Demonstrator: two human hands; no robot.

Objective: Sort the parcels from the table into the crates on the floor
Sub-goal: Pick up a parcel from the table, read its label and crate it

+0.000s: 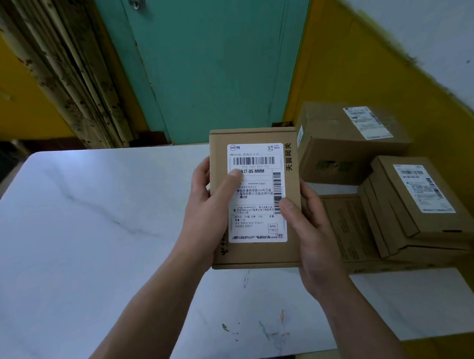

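Both hands clasp one flat cardboard parcel [254, 197] above the white table [95, 228] — left hand [208, 208] at its left edge, right hand [311, 230] at its right, thumbs pressing the shipping label [257, 161]. More closed parcels [412, 197] sit stacked at the table's right — contents hidden.

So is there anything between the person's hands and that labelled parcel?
No. The left hand and right hand grip the parcel over the table. No crate is in view, so the way there cannot be judged.
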